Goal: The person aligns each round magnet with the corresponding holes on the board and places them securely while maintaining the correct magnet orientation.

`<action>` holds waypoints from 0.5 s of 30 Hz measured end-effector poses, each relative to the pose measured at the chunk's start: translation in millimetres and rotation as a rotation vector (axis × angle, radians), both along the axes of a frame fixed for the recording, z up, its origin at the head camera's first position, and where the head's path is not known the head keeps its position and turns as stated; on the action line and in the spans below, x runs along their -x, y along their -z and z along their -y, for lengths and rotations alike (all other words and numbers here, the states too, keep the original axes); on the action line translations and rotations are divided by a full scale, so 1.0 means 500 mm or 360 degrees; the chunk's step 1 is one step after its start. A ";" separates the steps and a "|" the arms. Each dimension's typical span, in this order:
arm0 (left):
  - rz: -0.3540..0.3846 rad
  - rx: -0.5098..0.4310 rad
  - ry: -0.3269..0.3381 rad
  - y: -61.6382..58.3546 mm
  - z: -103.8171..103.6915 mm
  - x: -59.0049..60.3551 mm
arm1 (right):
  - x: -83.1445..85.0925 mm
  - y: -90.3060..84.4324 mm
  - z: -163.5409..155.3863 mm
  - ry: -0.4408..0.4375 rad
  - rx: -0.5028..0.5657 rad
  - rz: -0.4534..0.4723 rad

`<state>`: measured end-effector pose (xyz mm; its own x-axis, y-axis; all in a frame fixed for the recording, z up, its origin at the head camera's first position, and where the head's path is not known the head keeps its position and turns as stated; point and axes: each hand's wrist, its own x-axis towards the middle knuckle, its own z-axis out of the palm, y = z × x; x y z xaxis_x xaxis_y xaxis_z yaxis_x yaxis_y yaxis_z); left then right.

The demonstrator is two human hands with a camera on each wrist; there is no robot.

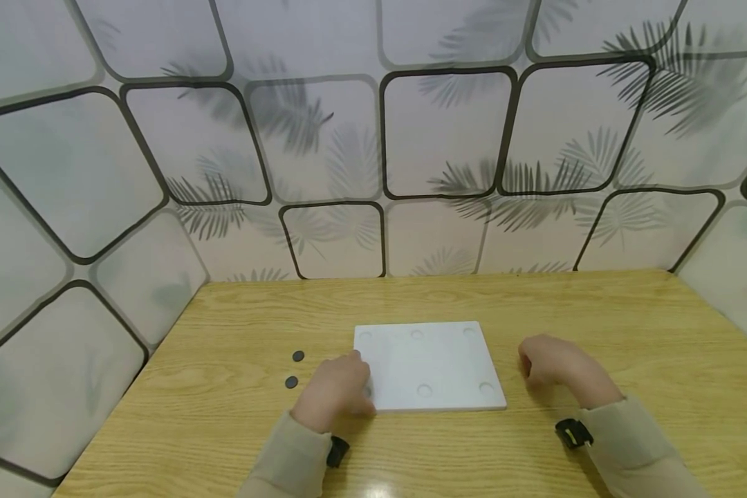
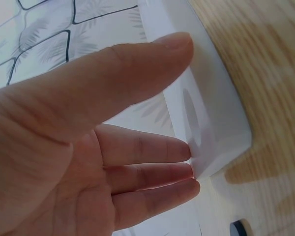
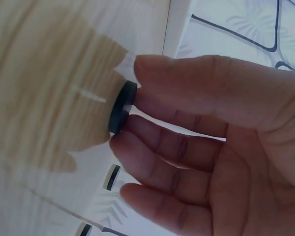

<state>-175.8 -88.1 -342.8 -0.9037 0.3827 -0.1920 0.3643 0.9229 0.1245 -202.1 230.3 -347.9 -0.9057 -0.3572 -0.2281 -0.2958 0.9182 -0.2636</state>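
A white rectangular board (image 1: 429, 360) with several shallow round recesses lies flat on the wooden table (image 1: 535, 304). My left hand (image 1: 357, 373) rests at its near left corner. In the left wrist view the straight fingers (image 2: 177, 150) touch the board's (image 2: 216, 113) edge and the thumb reaches over its top. My right hand (image 1: 529, 366) hovers just right of the board. It pinches a small black disc (image 3: 122, 108) between thumb and fingertips (image 3: 152, 73). Two more black discs (image 1: 298, 356) (image 1: 292, 382) lie on the table left of the board.
Patterned white walls (image 1: 373, 138) close the table in at the back and on both sides. One black disc (image 2: 241, 227) lies close to my left hand. Bare wood surrounds the board.
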 end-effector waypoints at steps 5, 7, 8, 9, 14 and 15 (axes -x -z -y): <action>-0.0003 0.0006 0.0009 0.003 0.000 0.002 | -0.004 0.002 0.001 -0.0015 0.0015 -0.0004; -0.0010 0.0013 0.0014 0.003 0.000 0.002 | -0.005 0.002 0.003 -0.0024 0.0021 -0.0006; -0.0014 0.0018 0.0014 0.003 0.000 0.002 | -0.006 0.001 0.004 -0.0025 0.0024 -0.0003; -0.0016 0.0020 0.0015 0.003 0.000 0.002 | -0.007 0.001 0.005 -0.0029 0.0025 -0.0001; -0.0020 0.0028 0.0014 0.002 0.000 0.002 | -0.009 -0.001 0.008 -0.0029 0.0028 0.0023; -0.0019 0.0028 0.0015 0.003 0.000 0.002 | -0.009 -0.002 0.008 -0.0032 0.0026 0.0026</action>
